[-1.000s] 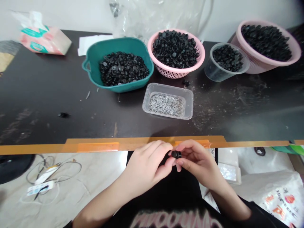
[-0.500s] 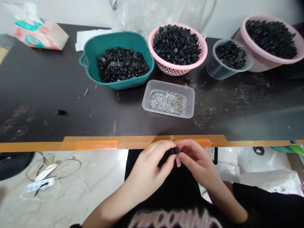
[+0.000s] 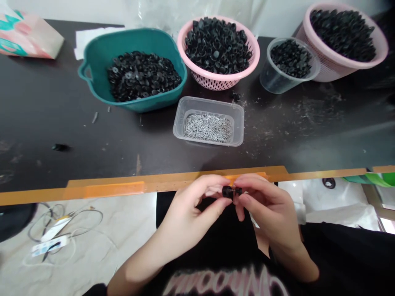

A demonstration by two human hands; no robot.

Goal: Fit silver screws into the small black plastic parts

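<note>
Between my two hands, just off the table's front edge, is a small round black plastic part (image 3: 228, 192). My left hand (image 3: 194, 213) pinches its left side between thumb and fingers. My right hand (image 3: 268, 205) grips the right end, where a smaller black piece (image 3: 238, 191) shows against the fingertips. A thin gap with something fine shows between the two pieces; I cannot make out whether they are joined. Beyond my hands stands a clear plastic tub (image 3: 179, 127) with many small silvery metal pins (image 3: 208, 127) in it.
Behind the tub are a green basin (image 3: 89, 49), a pink basket (image 3: 212, 82), a clear cup (image 3: 271, 82) and another pink basket (image 3: 327, 70), all holding black parts. A tissue pack (image 3: 46, 39) lies at left. One loose black part (image 3: 60, 147) sits on the table (image 3: 101, 152).
My hands have drawn slightly apart, so more of the black part shows, with a smaller piece at its right. The view has shifted, moving the table's things left and up.
</note>
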